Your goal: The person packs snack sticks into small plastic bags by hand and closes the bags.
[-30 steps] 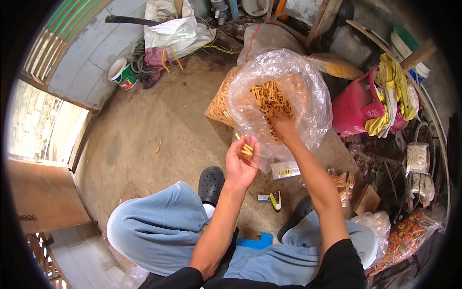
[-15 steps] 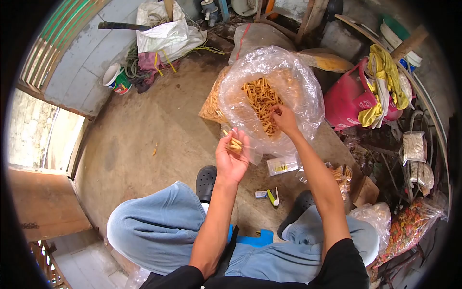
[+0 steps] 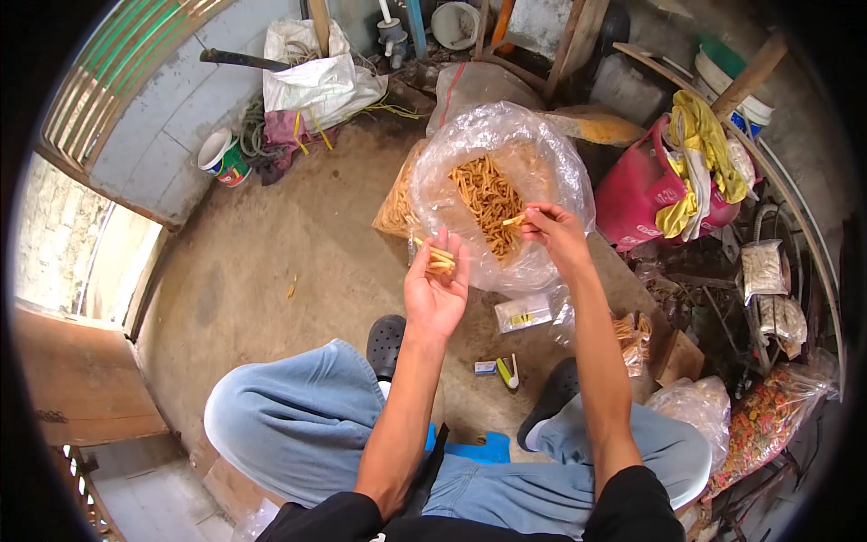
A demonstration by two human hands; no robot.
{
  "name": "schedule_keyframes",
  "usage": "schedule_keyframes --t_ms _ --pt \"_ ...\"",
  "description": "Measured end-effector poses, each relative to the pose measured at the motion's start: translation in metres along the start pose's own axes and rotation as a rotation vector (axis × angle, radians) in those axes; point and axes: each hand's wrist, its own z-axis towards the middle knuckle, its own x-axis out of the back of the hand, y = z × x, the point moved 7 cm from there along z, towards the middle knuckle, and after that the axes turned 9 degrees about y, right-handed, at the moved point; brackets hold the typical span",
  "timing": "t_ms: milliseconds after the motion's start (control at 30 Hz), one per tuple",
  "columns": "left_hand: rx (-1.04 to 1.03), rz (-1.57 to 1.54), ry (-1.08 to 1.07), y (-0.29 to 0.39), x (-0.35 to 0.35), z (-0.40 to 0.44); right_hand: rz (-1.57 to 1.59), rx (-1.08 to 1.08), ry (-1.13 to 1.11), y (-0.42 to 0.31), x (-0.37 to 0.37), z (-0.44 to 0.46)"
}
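Note:
Brown stick-shaped snacks (image 3: 488,203) fill the middle of a large open clear plastic bag (image 3: 560,154). At the bag's right side my right hand (image 3: 555,237) pinches a few pale sticks between thumb and fingertips, over the heap. Lower left of the bag, my left hand (image 3: 437,285) is palm up, its fingers curled around a small clear bag with several sticks (image 3: 440,260) in it. A packet of clear plastic (image 3: 524,313) lies on the floor below the large bag. Nearer me are a green stapler (image 3: 509,371) and a small blue-and-white box (image 3: 485,368).
A red tub (image 3: 637,194) with yellow cloth stands at the right. Filled bags (image 3: 632,339) lie by my right knee, a bag of colourful snacks (image 3: 768,415) beyond. A white bucket (image 3: 223,157) and white sack (image 3: 325,86) are at the upper left.
My right hand has risen out of the snack heap and moved right, now with sticks in its fingertips. My left hand, with the small bag, has shifted slightly left; the view has shifted too.

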Motion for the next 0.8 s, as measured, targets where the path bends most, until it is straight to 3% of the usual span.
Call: schedule_keyframes --t_ms 233,533,633,800 --pt "0.028 -0.054 -0.053 -0.011 -0.016 -0.014 -0.094 0.366 -0.161 -0.102 -0.037 -0.11" --pt "0.029 -0.009 -0.112 -0.023 -0.029 -0.036 -0.313 0.472 -0.105 -0.1 -0.057 -0.157" --pt "0.041 -0.019 -0.136 -0.027 -0.032 -0.043 -0.379 0.518 0.037 -0.096 -0.058 -0.159" --pt "0.055 -0.049 -0.237 -0.03 -0.038 -0.051 -0.255 0.456 0.136 -0.094 -0.061 -0.163"
